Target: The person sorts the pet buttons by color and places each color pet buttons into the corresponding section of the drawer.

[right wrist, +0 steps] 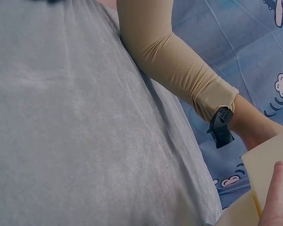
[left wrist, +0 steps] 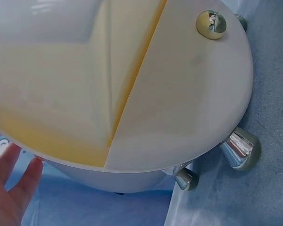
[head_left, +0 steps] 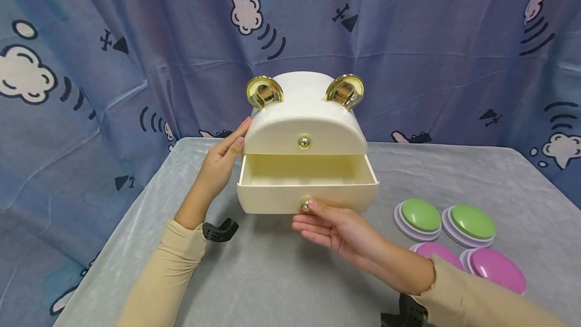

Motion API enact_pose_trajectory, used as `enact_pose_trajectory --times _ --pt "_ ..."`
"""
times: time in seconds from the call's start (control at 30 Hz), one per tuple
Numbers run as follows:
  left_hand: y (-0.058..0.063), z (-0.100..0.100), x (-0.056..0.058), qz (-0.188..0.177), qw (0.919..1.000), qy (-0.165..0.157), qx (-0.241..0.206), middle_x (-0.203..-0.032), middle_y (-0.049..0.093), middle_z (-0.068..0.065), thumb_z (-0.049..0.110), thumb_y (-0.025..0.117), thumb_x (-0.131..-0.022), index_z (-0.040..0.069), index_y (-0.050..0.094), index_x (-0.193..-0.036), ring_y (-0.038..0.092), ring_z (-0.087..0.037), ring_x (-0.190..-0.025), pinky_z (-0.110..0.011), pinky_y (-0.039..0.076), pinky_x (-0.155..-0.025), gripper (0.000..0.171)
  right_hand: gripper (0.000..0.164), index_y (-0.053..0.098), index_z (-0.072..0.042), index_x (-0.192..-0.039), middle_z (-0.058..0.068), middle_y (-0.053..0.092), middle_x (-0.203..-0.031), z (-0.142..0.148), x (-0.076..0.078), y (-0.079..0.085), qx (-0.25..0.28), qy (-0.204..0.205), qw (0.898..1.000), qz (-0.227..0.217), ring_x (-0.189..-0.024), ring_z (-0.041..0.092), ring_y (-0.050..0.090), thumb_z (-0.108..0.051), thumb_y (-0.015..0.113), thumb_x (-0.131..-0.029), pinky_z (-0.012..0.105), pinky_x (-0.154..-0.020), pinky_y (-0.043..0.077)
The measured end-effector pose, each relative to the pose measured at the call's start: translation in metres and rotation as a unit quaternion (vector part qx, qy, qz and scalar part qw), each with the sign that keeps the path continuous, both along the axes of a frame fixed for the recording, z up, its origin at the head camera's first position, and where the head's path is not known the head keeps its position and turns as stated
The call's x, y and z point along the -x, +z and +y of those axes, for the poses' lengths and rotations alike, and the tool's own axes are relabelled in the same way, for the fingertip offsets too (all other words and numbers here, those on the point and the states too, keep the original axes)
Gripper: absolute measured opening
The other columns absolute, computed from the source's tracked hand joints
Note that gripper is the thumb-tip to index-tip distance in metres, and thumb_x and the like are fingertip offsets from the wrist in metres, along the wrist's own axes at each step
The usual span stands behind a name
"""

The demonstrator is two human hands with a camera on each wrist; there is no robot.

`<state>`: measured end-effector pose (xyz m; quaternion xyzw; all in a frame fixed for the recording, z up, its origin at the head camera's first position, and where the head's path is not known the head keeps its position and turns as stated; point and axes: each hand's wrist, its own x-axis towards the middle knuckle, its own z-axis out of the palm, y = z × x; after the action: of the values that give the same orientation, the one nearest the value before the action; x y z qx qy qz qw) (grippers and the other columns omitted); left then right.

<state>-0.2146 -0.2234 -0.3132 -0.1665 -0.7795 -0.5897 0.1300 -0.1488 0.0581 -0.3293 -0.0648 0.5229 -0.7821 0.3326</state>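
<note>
A white storage box (head_left: pixel 308 85) with a rounded top and two gold ears (head_left: pixel 265 93) sits on the table. Its upper front (head_left: pixel 277 138), with a round gold knob (head_left: pixel 303 142), is closed. Below it the lower drawer (head_left: pixel 268 199) stands pulled out, and its inside holds nothing visible. My left hand (head_left: pixel 217 165) rests with extended fingers against the box's left side; in the left wrist view its fingers (left wrist: pixel 27 186) lie along the edge. With thumb and fingers my right hand (head_left: pixel 338 228) pinches the lower drawer's gold knob (head_left: pixel 306 205), partly hiding it.
Right of the box lie two green-topped push lights or buttons (head_left: pixel 421 215) with pale rims, and two pink-topped ones (head_left: pixel 497 269) nearer me. A grey cloth covers the table (head_left: pixel 272 276). A blue patterned curtain (head_left: pixel 308 29) hangs close behind.
</note>
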Motion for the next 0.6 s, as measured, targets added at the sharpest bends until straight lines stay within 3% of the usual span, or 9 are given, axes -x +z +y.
enact_pose_trajectory --times 0.6 --pt "-0.0010 -0.0001 0.0003 0.005 1.0000 -0.004 -0.006 -0.159 0.038 0.005 0.023 0.041 -0.108 0.016 0.044 -0.150 0.031 -0.007 -0.149 -0.029 0.025 -0.125 0.043 0.025 0.065 -0.004 -0.111 0.005 0.077 -0.100 0.0034 -0.0101 -0.0060 -0.005 0.009 1.000 0.000 -0.100 0.014 0.073 -0.027 0.056 -0.103 0.027 -0.093 0.058"
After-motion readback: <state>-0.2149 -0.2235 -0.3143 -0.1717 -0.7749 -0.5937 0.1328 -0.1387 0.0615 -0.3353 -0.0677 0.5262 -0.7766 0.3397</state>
